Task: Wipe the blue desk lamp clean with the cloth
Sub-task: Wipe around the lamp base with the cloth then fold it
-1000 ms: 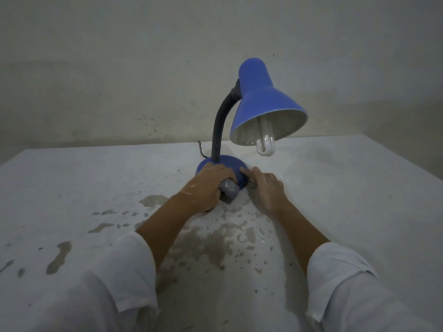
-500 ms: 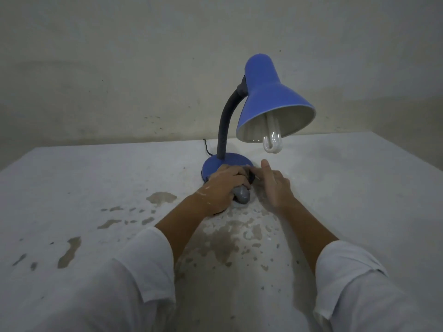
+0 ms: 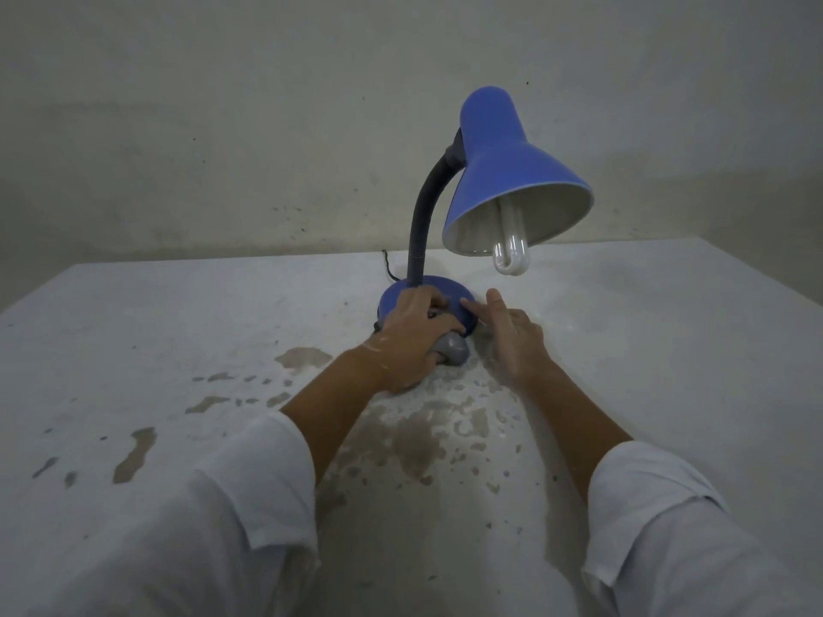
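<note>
Both of our hands are at the foot of the blue desk lamp (image 3: pixel 499 171), which stands upright toward the far side of the white table (image 3: pixel 668 349), close to the wall (image 3: pixel 222 126). Our left hand (image 3: pixel 409 340) lies over the near left part of the lamp's round blue base (image 3: pixel 445 291), fingers curled tight around a balled grey cloth (image 3: pixel 452 349) that sticks out from under the palm at the near rim of the base. Our right hand (image 3: pixel 516 336) is loosely open and holds nothing; its index fingertip touches the top of the base on the right, while the thumb points up and away. From the base a dark gooseneck (image 3: pixel 421 216) curves up to the blue shade (image 3: pixel 512 180), which tilts toward our right with a white U-tube bulb (image 3: pixel 510 256) hanging below its rim. We see a thin black cord (image 3: pixel 389 269) running off behind the base. Grey-brown patches (image 3: pixel 414 434) where the paint has worn mark the tabletop between our forearms, and white sleeves (image 3: pixel 249 496) are rolled above both wrists
</note>
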A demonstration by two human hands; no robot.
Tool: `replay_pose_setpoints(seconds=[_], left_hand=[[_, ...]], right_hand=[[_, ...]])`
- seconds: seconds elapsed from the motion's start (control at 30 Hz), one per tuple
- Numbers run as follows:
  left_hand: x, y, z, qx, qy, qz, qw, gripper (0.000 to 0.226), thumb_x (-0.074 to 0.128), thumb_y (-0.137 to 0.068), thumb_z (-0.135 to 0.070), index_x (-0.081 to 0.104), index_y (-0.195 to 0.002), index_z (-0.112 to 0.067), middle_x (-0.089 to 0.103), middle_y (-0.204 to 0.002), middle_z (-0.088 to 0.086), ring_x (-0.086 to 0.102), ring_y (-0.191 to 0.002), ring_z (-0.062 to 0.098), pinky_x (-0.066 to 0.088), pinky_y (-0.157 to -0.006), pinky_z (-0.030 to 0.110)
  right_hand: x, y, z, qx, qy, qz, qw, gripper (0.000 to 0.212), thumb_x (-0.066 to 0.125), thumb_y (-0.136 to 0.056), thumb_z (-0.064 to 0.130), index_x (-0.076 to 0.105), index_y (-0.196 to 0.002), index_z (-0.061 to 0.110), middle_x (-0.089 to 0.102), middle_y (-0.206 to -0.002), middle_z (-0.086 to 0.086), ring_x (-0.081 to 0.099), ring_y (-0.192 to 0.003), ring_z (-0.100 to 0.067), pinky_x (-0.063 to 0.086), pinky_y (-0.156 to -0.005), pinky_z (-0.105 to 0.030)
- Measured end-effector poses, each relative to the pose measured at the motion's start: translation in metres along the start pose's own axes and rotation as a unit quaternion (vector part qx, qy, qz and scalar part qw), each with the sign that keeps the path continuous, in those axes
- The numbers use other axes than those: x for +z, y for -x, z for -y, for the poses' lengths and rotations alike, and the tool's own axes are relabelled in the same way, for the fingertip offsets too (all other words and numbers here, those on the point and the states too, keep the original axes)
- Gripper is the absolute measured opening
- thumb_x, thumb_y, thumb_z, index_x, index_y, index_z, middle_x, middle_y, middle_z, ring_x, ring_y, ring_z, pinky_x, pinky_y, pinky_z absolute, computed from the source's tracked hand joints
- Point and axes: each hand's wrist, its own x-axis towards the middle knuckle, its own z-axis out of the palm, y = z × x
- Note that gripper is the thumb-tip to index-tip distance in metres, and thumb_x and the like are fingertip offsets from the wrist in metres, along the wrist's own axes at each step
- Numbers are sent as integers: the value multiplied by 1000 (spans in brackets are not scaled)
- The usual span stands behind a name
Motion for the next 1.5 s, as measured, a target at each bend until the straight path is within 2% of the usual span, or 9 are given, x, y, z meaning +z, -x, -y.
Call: replay_pose_setpoints(seconds=[0.17, 0.33, 0.5, 0.67, 0.83, 1.1, 1.2, 1.37, 1.5], left_hand=[[11, 10, 0, -48, -21, -2, 999, 32, 54, -91, -34, 57, -123, -37, 18, -152, 1, 15, -141, 26, 18, -117, 46], [13, 14, 6, -63, -23, -22, 998, 27, 53, -92, -32, 61, -117, -38, 28, -141, 2, 27, -127, 29, 26, -111, 43], [3, 27, 26, -88, 33, -8, 996, 24, 56, -89, -36, 64, -112, -36, 34, -132, 2, 33, -120, 24, 30, -110, 36], [-15, 31, 35, -117, 49, -28, 992, 26, 64, -84, -32, 65, -110, -30, 38, -119, 2, 34, -107, 16, 31, -99, 26], [-4, 22, 14, -30, -12, -67, 997, 27, 58, -89, -32, 66, -114, -28, 47, -119, 3, 39, -110, 18, 30, -94, 21], [-8, 33, 40, -146, 7, -48, 988, 22, 59, -87, -34, 67, -107, -33, 42, -107, -3, 40, -105, 17, 37, -92, 26], [-23, 30, 59, -213, -6, -42, 976, 22, 57, -89, -31, 68, -108, -31, 46, -109, 3, 42, -107, 22, 41, -96, 34], [-32, 3, 75, -251, 9, -136, 958, 32, 49, -92, -14, 61, -121, -18, 49, -126, 14, 40, -120, 31, 36, -106, 40], [-25, -21, 75, -280, -25, -94, 955, 35, 50, -92, -14, 55, -126, -21, 43, -131, 13, 39, -121, 32, 36, -106, 44]], right_hand=[[2, -3, -2, -3, 13, 2, 1000, 60, 9, -88, 62, 64, -108, 50, 64, -121, -6, 49, -94, -15, 28, -87, -31], [-2, 1, -2, -37, 54, -4, 998, 57, 12, -93, 55, 60, -121, 42, 59, -131, -7, 52, -118, -26, 32, -96, -34], [-5, 5, -2, -91, 193, 40, 976, 46, 38, -98, 17, 36, -143, 26, 48, -143, -8, 44, -127, -36, 40, -100, -50], [-4, 6, 2, -98, 169, 30, 980, 38, 31, -100, 30, 49, -132, 35, 57, -134, 1, 51, -120, -31, 40, -100, -50], [-3, 6, 1, -97, 142, 20, 985, 36, 36, -98, 32, 53, -130, 35, 59, -133, 2, 52, -119, -32, 40, -100, -52], [3, 2, 2, -84, 157, 0, 984, 37, 39, -93, 51, 53, -124, 35, 64, -121, 3, 50, -117, -25, 35, -96, -43], [4, 1, 1, -75, 169, 5, 983, 40, 44, -90, 53, 50, -125, 35, 61, -122, 2, 46, -119, -24, 30, -96, -40], [5, 1, -2, -88, 173, 7, 981, 41, 44, -90, 53, 47, -127, 36, 60, -123, 2, 44, -120, -23, 28, -96, -39], [6, -2, -6, -93, 186, 6, 978, 43, 43, -90, 55, 45, -129, 38, 58, -125, 2, 43, -122, -21, 27, -96, -38]])
